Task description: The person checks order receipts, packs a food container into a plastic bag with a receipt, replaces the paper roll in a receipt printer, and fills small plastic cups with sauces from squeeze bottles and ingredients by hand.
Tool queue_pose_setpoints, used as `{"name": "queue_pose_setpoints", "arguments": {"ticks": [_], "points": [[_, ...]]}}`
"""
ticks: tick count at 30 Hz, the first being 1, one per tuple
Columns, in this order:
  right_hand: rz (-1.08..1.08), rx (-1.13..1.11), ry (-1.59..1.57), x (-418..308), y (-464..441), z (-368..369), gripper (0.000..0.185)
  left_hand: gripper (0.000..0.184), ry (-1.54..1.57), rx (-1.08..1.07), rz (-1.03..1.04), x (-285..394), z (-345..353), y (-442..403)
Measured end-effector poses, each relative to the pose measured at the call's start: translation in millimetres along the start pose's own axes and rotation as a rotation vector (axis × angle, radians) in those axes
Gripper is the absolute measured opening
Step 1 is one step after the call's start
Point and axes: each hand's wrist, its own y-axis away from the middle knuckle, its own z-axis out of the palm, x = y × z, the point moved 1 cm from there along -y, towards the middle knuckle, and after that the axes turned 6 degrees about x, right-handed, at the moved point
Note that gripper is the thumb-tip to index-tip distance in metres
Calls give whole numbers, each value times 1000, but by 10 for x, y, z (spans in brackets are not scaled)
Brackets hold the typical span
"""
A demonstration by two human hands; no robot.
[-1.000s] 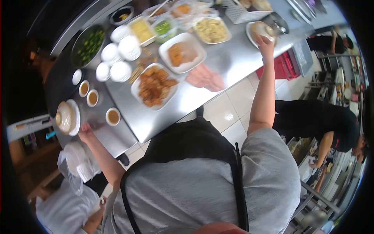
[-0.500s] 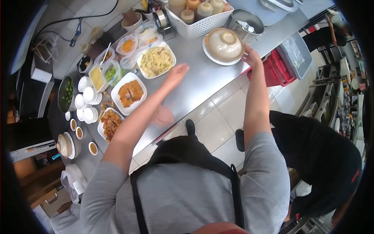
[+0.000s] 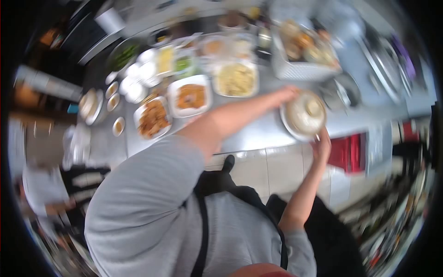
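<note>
A lidded clay pot (image 3: 305,112), beige with a round knob on its lid, sits on a white plate (image 3: 295,134) near the counter's front edge. My left hand (image 3: 289,94) reaches across to the upper left side of the pot and appears to touch it; motion blur smears its fingers. At the lower right, my right hand (image 3: 322,147) is closed on the edge of the plate, its fingertips partly hidden. To the left lie a white dish of pale yellow food (image 3: 236,79), a dish of sliced fried cutlet (image 3: 189,96) and a dish of fried pieces (image 3: 153,118).
A white basket of bottles (image 3: 302,71) and a metal bowl (image 3: 340,90) stand behind the pot. Stacked white cups (image 3: 135,90) and small sauce cups (image 3: 118,125) are farther left. Red bins (image 3: 348,153) adjoin the counter. A person in dark clothing (image 3: 330,244) is close on my right.
My view has turned right. My left hand has moved from above the counter to the pot's side. My right hand has shifted to the plate's front edge.
</note>
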Motion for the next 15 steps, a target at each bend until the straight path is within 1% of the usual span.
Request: {"name": "queue_pose_setpoints", "arguments": {"ticks": [1, 2, 3, 4, 5, 6, 7, 9, 10, 12, 13, 14, 15], "points": [[-18, -96, -15, 20, 56, -14, 42, 34, 22, 30, -19, 124, -21, 253], [-25, -152, -49, 17, 138, -33, 44, 33, 132, 74, -47, 322, -24, 600], [-16, -155, -26, -88, 357, 48, 45, 34, 126, 31, 21, 169, -116, 586], [-45, -213, -78, -128, 543, 100, 46, 42, 210, 59, -53, 154, -165, 702], [-57, -255, -117, -170, 710, 176, 46, 50, 215, 113, -61, 321, -225, 1014], [-86, -283, -89, -199, 836, 244, 46, 59, 221, 151, -74, 529, -305, 1327], [-124, -267, -30, -275, 1034, 380, 45, 59, 231, 189, -51, 619, -458, 1545], [-122, -249, 29, -332, 1269, 673, 43, 73, 277, 210, -203, 706, -735, 1917], [-128, -273, 35, -360, 1383, 829, 43, 81, 314, 232, -180, 753, -896, 2138], [-200, -495, 80, -396, 1592, 1292, 40, 75, 338, 340, -99, 924, -1213, 2687], [-204, -515, 86, -371, 1705, 1533, 40, 70, 328, 364, -65, 949, -1422, 2937], [-205, -581, 91, -332, 1834, 1799, 39, 65, 319, 387, -32, 965, -1637, 3176], [-207, -648, 92, -269, 1954, 2070, 38, 56, 387, 408, 55, 861, -1875, 3378]]}}
